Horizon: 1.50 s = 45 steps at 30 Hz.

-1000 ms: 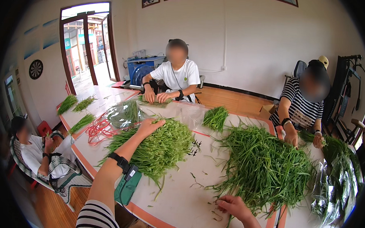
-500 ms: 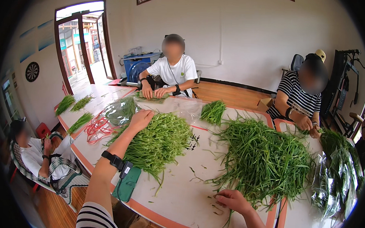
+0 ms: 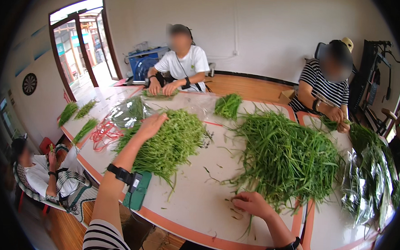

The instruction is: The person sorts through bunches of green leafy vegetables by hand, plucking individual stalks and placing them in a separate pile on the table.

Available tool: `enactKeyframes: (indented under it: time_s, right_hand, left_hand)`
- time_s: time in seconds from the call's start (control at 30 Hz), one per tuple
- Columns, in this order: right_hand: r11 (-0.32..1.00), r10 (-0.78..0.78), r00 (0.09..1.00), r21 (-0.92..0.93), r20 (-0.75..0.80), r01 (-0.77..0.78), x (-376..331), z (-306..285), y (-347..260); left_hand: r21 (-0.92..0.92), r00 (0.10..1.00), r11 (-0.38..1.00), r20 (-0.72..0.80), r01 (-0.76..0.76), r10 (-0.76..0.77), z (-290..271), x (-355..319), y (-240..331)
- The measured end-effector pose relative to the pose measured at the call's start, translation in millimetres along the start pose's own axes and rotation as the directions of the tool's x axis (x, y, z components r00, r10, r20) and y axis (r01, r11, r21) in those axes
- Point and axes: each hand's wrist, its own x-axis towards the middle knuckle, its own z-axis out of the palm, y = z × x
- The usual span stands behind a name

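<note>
My left hand point(image 3: 151, 126) lies over the far left part of a broad heap of light-green, thin stalks point(image 3: 170, 144). Its back faces up, and most of its fingers are hidden beneath it, so any grip does not show. Low over the table at the front, my right hand point(image 3: 251, 204) has its fingers curled together beside a few loose scraps of greenery point(image 3: 235, 212). Whether something small is between those fingertips I cannot make out. Just beyond the right hand spreads a larger, darker heap of long green leaves point(image 3: 290, 158).
A green flat case point(image 3: 139, 191) sits by my left forearm. Red ties point(image 3: 105, 136) and a clear bag point(image 3: 131, 113) are beyond the left heap. Bagged greens point(image 3: 366, 190) lie far right. Two co-workers point(image 3: 185, 64) point(image 3: 322, 88) handle greens across the table; another person point(image 3: 39, 167) sits left.
My view has tilted slightly down, moving the scene up in the picture. Both hands stay at nearly the same places, the left a touch nearer over its heap.
</note>
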Motion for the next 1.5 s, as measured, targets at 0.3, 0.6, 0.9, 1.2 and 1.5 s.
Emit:
enactKeyframes:
  time_s: [0.3, 0.6, 0.9, 1.2, 1.5]
  right_hand:
    - [0.954, -0.069, 0.976, 0.271, -0.207, 0.125, 2.9, -31.6, 6.7]
    - [0.938, 0.115, 0.895, 0.343, -0.431, 0.044, -0.4, -63.0, 16.1]
    - [0.989, -0.053, 0.806, 0.081, -0.590, 0.124, 1.5, -59.3, 15.6]
    - [0.935, -0.282, 0.739, -0.349, -0.611, 0.068, 7.6, -63.7, -12.3]
    - [0.250, -0.117, 0.801, -0.798, -0.587, -0.548, 133.1, -138.3, -50.7]
  left_hand:
    - [0.284, 0.936, 0.941, -0.241, -0.186, 0.257, -4.8, -24.6, 44.1]
    - [-0.829, 0.926, 0.537, 0.311, 0.155, 0.212, 29.5, -156.4, 167.5]
    - [-0.842, 0.829, -0.087, 0.499, 0.533, 0.254, 128.0, -123.3, 184.3]
    - [-0.818, 0.810, -0.064, 0.550, 0.571, 0.204, 151.1, -128.8, 172.1]
    - [-0.822, 0.815, 0.133, 0.567, 0.553, 0.117, 147.6, -129.7, 184.3]
